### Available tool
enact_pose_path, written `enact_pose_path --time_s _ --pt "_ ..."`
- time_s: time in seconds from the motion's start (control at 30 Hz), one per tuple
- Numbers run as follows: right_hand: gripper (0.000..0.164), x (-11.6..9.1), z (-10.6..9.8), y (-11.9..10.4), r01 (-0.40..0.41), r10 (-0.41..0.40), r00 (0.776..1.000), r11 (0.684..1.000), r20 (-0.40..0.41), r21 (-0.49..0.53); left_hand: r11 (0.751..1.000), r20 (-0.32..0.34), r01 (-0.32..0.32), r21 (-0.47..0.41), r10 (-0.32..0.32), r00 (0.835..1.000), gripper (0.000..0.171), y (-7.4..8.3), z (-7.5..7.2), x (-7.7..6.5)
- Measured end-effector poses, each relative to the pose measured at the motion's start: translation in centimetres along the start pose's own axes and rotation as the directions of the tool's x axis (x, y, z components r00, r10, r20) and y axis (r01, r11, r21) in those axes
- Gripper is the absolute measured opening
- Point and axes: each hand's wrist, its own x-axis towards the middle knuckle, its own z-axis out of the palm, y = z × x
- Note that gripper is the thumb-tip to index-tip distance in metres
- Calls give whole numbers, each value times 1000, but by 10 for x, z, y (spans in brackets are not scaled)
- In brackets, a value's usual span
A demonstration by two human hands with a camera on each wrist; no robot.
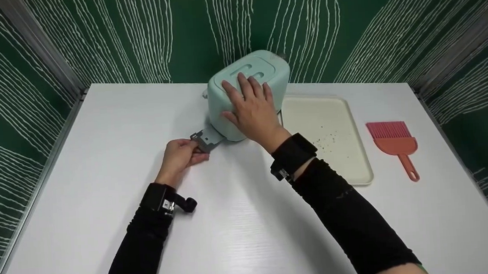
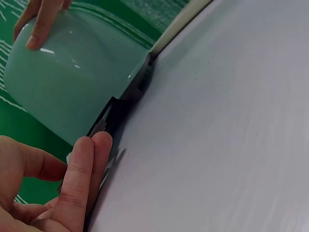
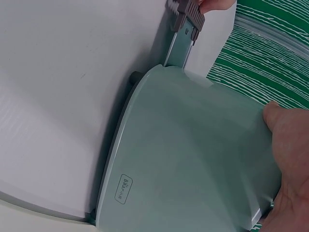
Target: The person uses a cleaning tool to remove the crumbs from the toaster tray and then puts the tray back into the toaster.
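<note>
A mint-green toaster (image 1: 242, 107) stands at the back of the white table. From its left end a thin grey crumb tray (image 1: 208, 140) sticks partway out, low near the tabletop. My left hand (image 1: 179, 157) pinches the tray's outer end between thumb and fingers; in the right wrist view the ribbed dark end of the crumb tray (image 3: 188, 17) shows by those fingertips. Spread over the toaster's top and near edge, my right hand (image 1: 254, 113) rests with its fingers extended. The part of the crumb tray inside the toaster is hidden.
To the toaster's right lies a cream tray (image 1: 343, 171) with dark crumbs scattered on it, its left part behind the toaster and right arm. Farther right is a brush (image 1: 397, 144) with pink bristles and an orange handle. A green wall (image 1: 191, 38) with white lines borders the table.
</note>
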Motion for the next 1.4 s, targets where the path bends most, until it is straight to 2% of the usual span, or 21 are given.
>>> enact_pose_path --time_s 0.4,1.0,1.4 --pt "70 -1 2 0 7 -7 1000 1000 -29 8 999 39 -43 -24 44 998 28 -3 11 2" --pt "71 -1 1 0 -1 1 1000 1000 -3 14 1000 19 -9 11 9 1000 27 1 19 10" --pt "70 -1 2 -1 7 -7 1000 1000 -28 2 1000 13 5 27 -5 1000 25 6 23 12"
